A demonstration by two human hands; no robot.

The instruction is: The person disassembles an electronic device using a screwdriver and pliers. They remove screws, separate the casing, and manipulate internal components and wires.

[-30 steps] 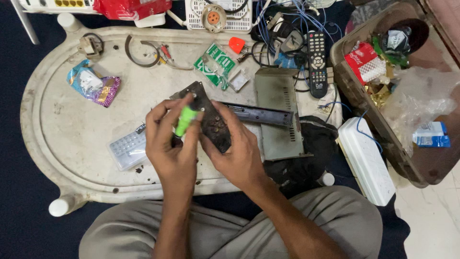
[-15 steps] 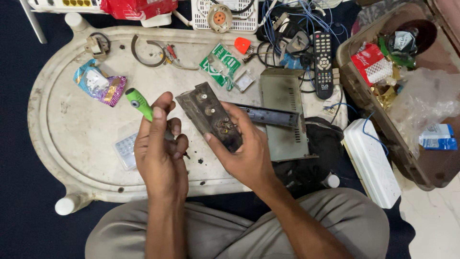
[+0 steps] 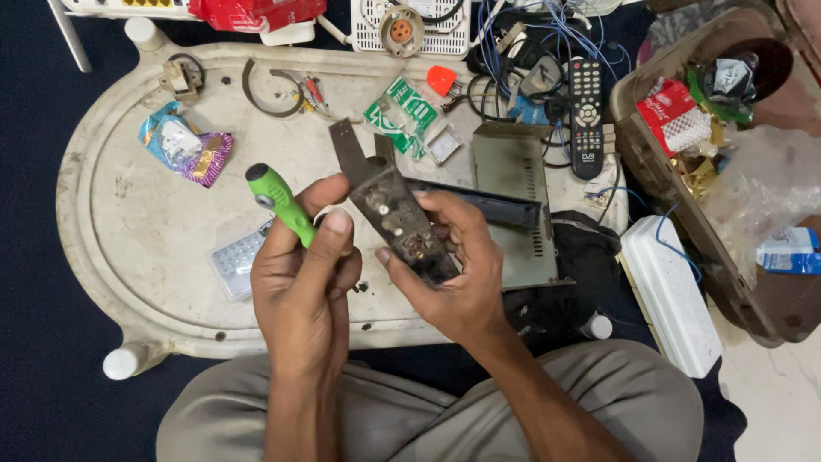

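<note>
packets: blue-purple foil pouch (image 3: pixel 181 147) desk (image 3: pixel 120 248) left, green-white sachet (image 3: pixel 402 112) top centre; left hand (image 3: pixel 299 282) grips green screwdriver (image 3: pixel 280 204), right hand (image 3: pixel 445 274) holds dark metal panel (image 3: pixel 395 218) above desk; remote (image 3: pixel 586 115) beyond

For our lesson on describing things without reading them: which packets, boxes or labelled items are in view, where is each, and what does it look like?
Crinkled foil wrapper: left on the white table, blue, purple and gold.
Flat packet: table's far edge, green and white.
Red and white pack: inside the brown case at right.
Small carton: far right edge, blue and white.
Red packet: top edge, beyond the table.
</note>
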